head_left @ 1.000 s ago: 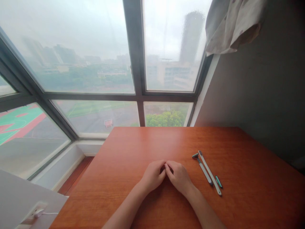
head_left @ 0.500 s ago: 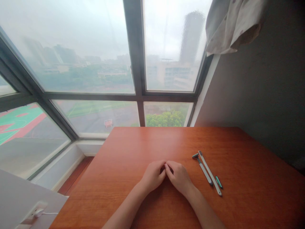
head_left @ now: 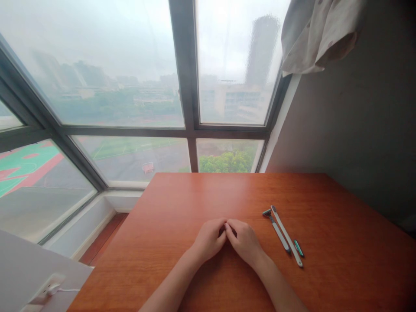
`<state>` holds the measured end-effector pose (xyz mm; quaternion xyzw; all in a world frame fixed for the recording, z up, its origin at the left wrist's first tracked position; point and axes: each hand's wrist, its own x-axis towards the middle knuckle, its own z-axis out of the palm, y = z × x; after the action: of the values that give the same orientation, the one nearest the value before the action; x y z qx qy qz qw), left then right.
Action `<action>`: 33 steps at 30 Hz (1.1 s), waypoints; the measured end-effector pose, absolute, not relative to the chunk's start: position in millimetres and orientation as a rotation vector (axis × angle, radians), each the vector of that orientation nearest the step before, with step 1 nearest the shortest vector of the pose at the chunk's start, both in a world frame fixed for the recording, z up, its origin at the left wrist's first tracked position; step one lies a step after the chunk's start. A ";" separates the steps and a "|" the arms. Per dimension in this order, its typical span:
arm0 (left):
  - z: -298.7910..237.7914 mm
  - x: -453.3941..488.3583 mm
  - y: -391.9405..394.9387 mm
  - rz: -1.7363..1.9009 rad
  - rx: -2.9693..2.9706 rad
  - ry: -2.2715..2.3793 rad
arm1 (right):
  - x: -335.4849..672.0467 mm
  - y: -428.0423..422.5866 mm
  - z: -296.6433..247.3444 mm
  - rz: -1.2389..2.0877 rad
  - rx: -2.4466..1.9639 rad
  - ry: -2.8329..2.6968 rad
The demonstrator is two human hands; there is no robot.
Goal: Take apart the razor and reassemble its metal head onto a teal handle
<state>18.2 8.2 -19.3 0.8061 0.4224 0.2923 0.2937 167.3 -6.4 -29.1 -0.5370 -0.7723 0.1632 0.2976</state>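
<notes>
My left hand (head_left: 212,237) rests on the wooden table (head_left: 156,242) with its fingers curled in. Opposite it, my right hand (head_left: 244,239) is curled the same way, and the two hands touch at thumbs and fingertips. No object shows between them, though the undersides of the fingers are hidden. To the right of my right hand lies a razor (head_left: 277,232) with a grey handle and green-edged head. Close beside it is a long white toothbrush (head_left: 286,236), its dark head pointing away from me. A small green razor cartridge (head_left: 298,248) lies just right of the toothbrush handle.
Large windows (head_left: 130,86) with dark frames rise behind the table. A grey wall (head_left: 341,130) borders the right side, with a pale cloth (head_left: 316,39) hanging above. At lower left, a plug with a white cable (head_left: 53,289) sits in a wall socket.
</notes>
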 end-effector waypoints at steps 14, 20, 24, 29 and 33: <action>-21.2 18.4 8.4 0.772 2.155 1.133 | 167.0 -7.1 -27.1 0.437 -1.434 -2.064; -21.6 18.9 7.6 0.763 2.153 1.138 | 167.6 -6.6 -27.7 0.449 -1.440 -2.072; -21.3 18.7 7.8 0.770 2.153 1.139 | 167.9 -6.4 -28.1 0.450 -1.438 -2.073; -21.0 18.4 8.8 0.771 2.162 1.141 | 167.5 -6.2 -26.9 0.430 -1.446 -2.072; -20.8 18.3 8.9 0.762 2.163 1.142 | 167.7 -6.6 -27.5 0.419 -1.445 -2.074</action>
<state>18.3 8.9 -20.8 0.8091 0.4273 0.2851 0.2855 167.7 -6.6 -27.5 -0.5405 -0.7758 0.1566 0.2854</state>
